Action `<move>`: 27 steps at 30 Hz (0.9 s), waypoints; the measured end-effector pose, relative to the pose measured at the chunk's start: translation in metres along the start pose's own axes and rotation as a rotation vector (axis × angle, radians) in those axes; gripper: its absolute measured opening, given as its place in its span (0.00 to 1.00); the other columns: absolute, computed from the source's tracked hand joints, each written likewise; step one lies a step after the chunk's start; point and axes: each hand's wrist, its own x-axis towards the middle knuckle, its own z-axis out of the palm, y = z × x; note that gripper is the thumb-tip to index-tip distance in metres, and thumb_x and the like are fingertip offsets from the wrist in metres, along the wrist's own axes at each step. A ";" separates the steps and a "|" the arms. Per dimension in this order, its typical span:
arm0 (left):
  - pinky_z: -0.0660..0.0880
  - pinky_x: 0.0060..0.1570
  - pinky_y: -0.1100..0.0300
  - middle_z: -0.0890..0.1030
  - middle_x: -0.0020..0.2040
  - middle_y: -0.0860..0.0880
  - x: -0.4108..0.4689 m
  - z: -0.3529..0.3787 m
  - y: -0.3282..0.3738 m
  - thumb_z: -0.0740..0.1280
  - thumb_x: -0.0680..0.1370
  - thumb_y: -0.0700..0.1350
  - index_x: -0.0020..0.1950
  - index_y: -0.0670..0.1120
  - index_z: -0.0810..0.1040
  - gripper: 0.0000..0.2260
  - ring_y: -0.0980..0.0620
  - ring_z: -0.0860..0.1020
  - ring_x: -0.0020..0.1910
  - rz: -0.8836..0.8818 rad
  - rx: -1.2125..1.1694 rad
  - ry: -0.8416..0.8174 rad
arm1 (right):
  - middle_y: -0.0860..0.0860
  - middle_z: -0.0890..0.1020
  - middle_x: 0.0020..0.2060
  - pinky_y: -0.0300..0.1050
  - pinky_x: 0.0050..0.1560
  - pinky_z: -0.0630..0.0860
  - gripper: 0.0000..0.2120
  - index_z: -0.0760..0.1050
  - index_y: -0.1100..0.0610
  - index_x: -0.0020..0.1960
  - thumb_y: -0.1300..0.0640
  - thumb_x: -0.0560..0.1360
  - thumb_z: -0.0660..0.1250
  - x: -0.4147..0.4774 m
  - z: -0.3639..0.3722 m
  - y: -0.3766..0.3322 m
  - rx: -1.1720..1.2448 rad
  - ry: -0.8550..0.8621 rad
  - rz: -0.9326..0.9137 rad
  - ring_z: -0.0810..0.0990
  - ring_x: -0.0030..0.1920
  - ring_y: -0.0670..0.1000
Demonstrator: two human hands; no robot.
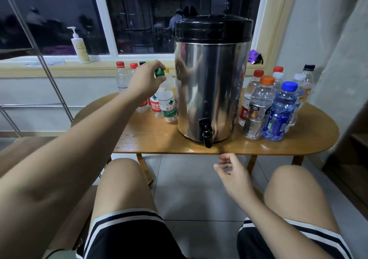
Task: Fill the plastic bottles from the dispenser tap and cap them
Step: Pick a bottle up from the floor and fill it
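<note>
A steel dispenser (211,83) with a black lid stands mid-table, its black tap (206,133) hanging over the front edge. Left of it stand several empty plastic bottles. My left hand (146,80) reaches over them and grips the green cap (159,72) of a clear bottle (168,103) with a green label. To the dispenser's right is a group of capped bottles holding water, among them a blue-capped one (279,117) and an orange-capped one (258,109). My right hand (232,172) hovers below the table edge with loosely curled fingers, holding nothing.
The wooden table (298,145) has rounded ends and sits under a window sill. A pump bottle (79,47) and a purple object (254,56) rest on the sill. A metal rack frame (39,45) stands left. My knees sit below the table over a tiled floor.
</note>
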 end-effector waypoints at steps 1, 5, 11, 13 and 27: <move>0.76 0.53 0.57 0.85 0.61 0.50 -0.009 -0.007 0.002 0.75 0.82 0.47 0.66 0.49 0.82 0.13 0.49 0.81 0.56 -0.002 -0.033 0.025 | 0.44 0.84 0.51 0.31 0.47 0.76 0.11 0.77 0.46 0.56 0.56 0.79 0.77 -0.001 0.001 0.000 0.003 -0.008 0.004 0.83 0.51 0.45; 0.81 0.52 0.57 0.84 0.58 0.55 -0.058 -0.036 0.010 0.75 0.82 0.48 0.66 0.50 0.83 0.13 0.55 0.81 0.52 -0.002 -0.137 0.061 | 0.43 0.84 0.51 0.31 0.48 0.76 0.10 0.78 0.46 0.54 0.56 0.79 0.77 -0.003 0.002 -0.002 -0.007 -0.053 0.002 0.82 0.52 0.43; 0.77 0.50 0.62 0.84 0.57 0.58 -0.143 -0.060 0.025 0.74 0.83 0.51 0.66 0.56 0.82 0.12 0.57 0.80 0.51 -0.113 -0.283 0.152 | 0.40 0.84 0.49 0.41 0.51 0.78 0.08 0.80 0.44 0.53 0.54 0.80 0.76 -0.004 0.006 0.000 -0.001 -0.124 0.052 0.83 0.51 0.43; 0.76 0.51 0.65 0.83 0.57 0.59 -0.167 -0.062 0.034 0.74 0.82 0.49 0.66 0.55 0.82 0.12 0.58 0.80 0.52 -0.143 -0.339 0.194 | 0.40 0.85 0.48 0.42 0.53 0.79 0.06 0.81 0.44 0.53 0.53 0.80 0.76 -0.005 0.007 0.001 0.006 -0.154 0.053 0.83 0.51 0.44; 0.78 0.49 0.58 0.80 0.56 0.55 -0.242 -0.039 0.064 0.78 0.80 0.46 0.61 0.53 0.84 0.10 0.50 0.81 0.52 -0.139 -0.461 0.253 | 0.44 0.85 0.47 0.52 0.55 0.82 0.06 0.81 0.45 0.54 0.43 0.82 0.72 -0.014 0.000 -0.004 0.037 -0.211 0.055 0.84 0.52 0.48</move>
